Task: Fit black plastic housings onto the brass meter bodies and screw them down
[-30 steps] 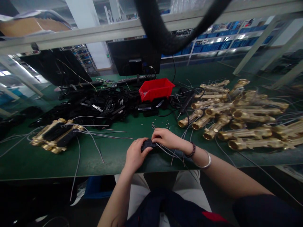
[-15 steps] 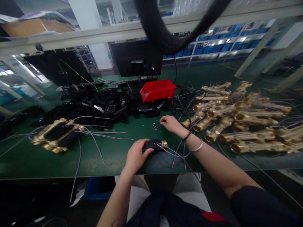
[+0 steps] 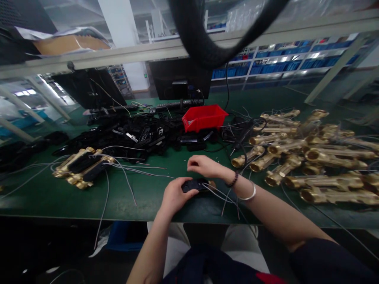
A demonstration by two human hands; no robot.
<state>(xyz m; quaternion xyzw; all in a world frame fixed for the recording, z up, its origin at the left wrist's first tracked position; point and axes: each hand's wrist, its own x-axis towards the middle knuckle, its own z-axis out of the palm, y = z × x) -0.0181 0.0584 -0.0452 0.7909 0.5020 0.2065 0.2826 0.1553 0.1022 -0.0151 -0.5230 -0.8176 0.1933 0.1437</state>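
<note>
My left hand (image 3: 174, 197) grips a black-cased brass fitting (image 3: 194, 185) at its left end, thumb on the near side and fingers on the far side. The fitting lies near the bench's front edge, with grey wires (image 3: 220, 194) trailing from its right part. Just above and beyond it, my right hand (image 3: 203, 165) is held with thumb and fingertips drawn together. Anything between those fingertips is too small or hidden to make out. Tiny screws (image 3: 218, 160) on the bench show partly behind this hand.
Brass fittings (image 3: 325, 157) are heaped at right, beside a dark screwdriver-like tool (image 3: 241, 134). A red bin (image 3: 204, 118) stands behind black plastic parts (image 3: 142, 132). At left lie several assembled fittings (image 3: 84, 165) with long wires. A black ring (image 3: 207, 51) hangs overhead.
My right hand has moved from the scattered screws left and toward me, over the black-cased fitting. My left hand keeps its hold on the fitting. The whole view has shifted slightly.
</note>
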